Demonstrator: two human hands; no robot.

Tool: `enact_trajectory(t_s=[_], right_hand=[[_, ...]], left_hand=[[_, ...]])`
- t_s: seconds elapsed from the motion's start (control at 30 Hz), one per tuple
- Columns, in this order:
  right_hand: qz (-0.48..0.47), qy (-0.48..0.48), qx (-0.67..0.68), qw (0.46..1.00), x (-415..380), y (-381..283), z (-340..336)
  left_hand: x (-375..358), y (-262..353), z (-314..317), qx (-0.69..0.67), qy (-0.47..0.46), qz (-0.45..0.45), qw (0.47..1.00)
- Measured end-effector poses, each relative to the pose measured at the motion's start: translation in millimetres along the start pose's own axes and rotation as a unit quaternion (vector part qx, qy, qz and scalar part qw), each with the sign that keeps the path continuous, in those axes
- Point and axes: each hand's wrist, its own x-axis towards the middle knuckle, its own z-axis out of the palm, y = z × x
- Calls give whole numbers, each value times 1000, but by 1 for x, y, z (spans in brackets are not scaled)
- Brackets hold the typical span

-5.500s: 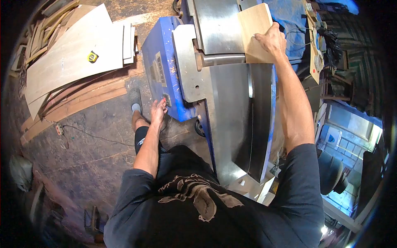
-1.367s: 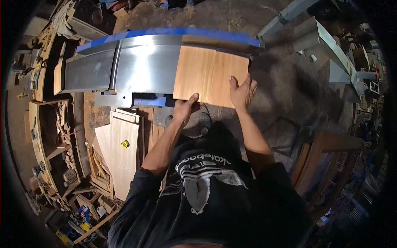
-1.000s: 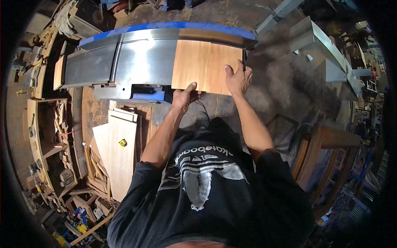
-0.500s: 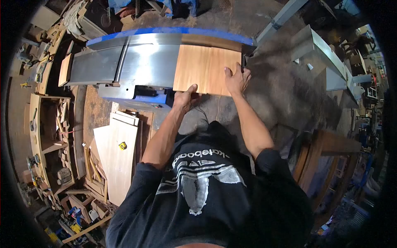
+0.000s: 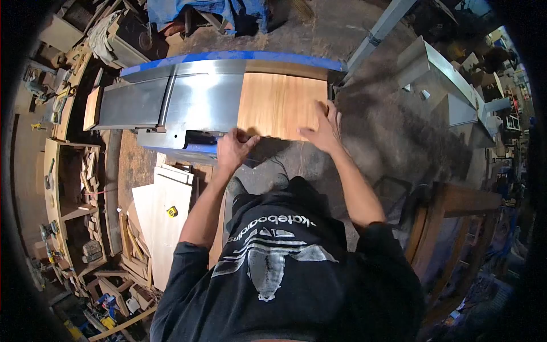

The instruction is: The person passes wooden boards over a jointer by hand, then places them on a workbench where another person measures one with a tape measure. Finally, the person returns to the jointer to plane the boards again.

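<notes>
A wide wooden panel (image 5: pixel 279 105) lies flat on the right part of a machine's metal bed (image 5: pixel 208 102), near the blue-topped fence (image 5: pixel 228 55). My left hand (image 5: pixel 233 151) is at the panel's near left corner, thumb pointing right along the near edge and fingers curled at the machine's edge. My right hand (image 5: pixel 326 128) rests at the panel's near right corner, its fingers spread over the right edge. A dark slot crosses the bed left of the panel.
Pale boards (image 5: pixel 165 222) lean at the lower left with a yellow tape measure (image 5: pixel 171 211) on them. Wooden shelving (image 5: pixel 54 188) with offcuts stands at the left. A wooden frame (image 5: pixel 456 199) is at the lower right, a metal post (image 5: pixel 379 37) behind the machine.
My left hand has shifted left along the near edge, and its fingers have come away from under the panel. My right hand has moved slightly down toward the near right corner.
</notes>
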Motion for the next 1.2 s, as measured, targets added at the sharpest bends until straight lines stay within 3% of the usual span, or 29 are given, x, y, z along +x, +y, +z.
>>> enact_trajectory(t_s=[0.03, 0.1, 0.2, 0.27, 0.53, 0.8, 1.2], right_hand=[[-58, -69, -28, 996, -9, -3, -6], [-67, -90, -50, 992, -15, -4, 0], [-86, -95, -63, 990, -8, 1, 9], [-135, -41, -37, 989, -9, 11, 19], [-129, -46, -43, 990, -8, 10, 23], [-116, -58, -60, 990, -7, 8, 24], [-119, -68, -99, 986, -10, 4, 26]], left_hand=[[2, 1, -1, 2, 0, -4, 1000], [17, 13, 2, 157, 121, 229, 953], [45, 21, 30, 194, 70, 171, 963], [48, 20, 38, 239, 55, 184, 952], [44, 18, 47, 283, 106, 260, 917], [46, 17, 51, 305, 103, 261, 910], [48, 8, 38, 309, 26, 242, 919]])
